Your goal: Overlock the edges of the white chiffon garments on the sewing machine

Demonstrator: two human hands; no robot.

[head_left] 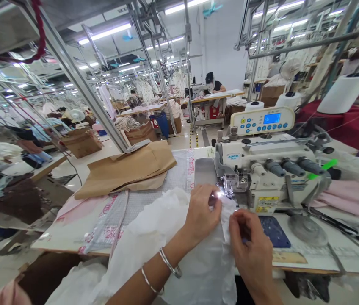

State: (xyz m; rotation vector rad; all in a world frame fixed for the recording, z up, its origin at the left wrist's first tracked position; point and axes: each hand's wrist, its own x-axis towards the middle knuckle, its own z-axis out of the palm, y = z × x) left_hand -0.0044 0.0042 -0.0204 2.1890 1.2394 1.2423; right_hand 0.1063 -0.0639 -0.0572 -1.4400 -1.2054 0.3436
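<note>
- Work state: the white sheer fabric [182, 258] is gathered at the presser foot [232, 184] of the JACK overlock sewing machine [262, 169]; most of it lies on the near side of the foot and drapes over the table edge; no finished seam can be made out;
- Left hand [202, 212]: fingers curled and closed, pinching the fabric just in front of the foot; two silver bangles [167, 264] sit on the wrist;
- Right hand [249, 248]: fingers bent and thumb brought in, pinching a raised fold of the same fabric, just beside the left hand; the grip is partly hidden;
- Work surface: brown kraft paper [128, 169] lies folded on a printed grid mat [144, 207] to the left of the machine; pink fabric pieces [354, 197] lie to its right; white thread cones [344, 93] stand behind it;
- Containers: cardboard cartons [82, 143] stand on the floor at left, flaps hiding any contents; an open carton [139, 132] sits beneath a heap of patterned cloth [127, 123]; a blue bin [162, 123] stands beyond it, contents not visible;
- Surroundings: a co-worker [214, 83] sits at a far table.
</note>
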